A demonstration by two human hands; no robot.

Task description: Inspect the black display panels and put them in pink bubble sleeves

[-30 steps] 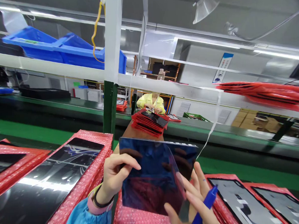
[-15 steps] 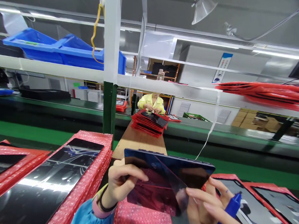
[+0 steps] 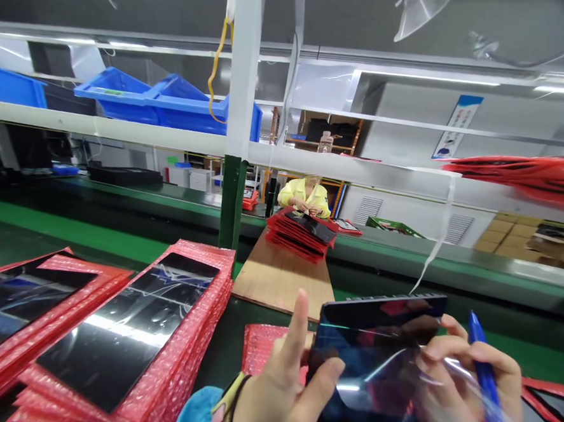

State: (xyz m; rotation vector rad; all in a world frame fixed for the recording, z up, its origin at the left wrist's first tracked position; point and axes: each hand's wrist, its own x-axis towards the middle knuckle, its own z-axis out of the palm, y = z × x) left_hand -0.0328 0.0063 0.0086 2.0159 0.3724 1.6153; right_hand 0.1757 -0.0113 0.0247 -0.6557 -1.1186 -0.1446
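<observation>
A dark, glossy display panel (image 3: 366,339) is held up in front of me, tilted, with reflections on its face. My left hand (image 3: 283,389) grips its left edge, thumb on the front and index finger pointing up; the other fingers are hidden behind it. At the panel's right side, my right hand (image 3: 468,365) pinches clear film (image 3: 457,378) that is partly lifted from the glossy face. A blue pen (image 3: 485,367) is also tucked between that hand's fingers, tip upward. Behind my left hand lies a piece of red bubble wrap (image 3: 261,346).
Stacks of panels in red bubble wrap (image 3: 176,357) stand at left. Ahead, a wooden board (image 3: 276,272) bears a red-wrapped stack (image 3: 302,235), and a person in yellow (image 3: 304,194) works behind it. A green post (image 3: 232,204) and a shelf with blue bins (image 3: 161,104) rise beyond.
My view has swung left. The panel has turned to a different tilt, and clear film now stands away from its right side in my right hand. My left index finger has straightened upward.
</observation>
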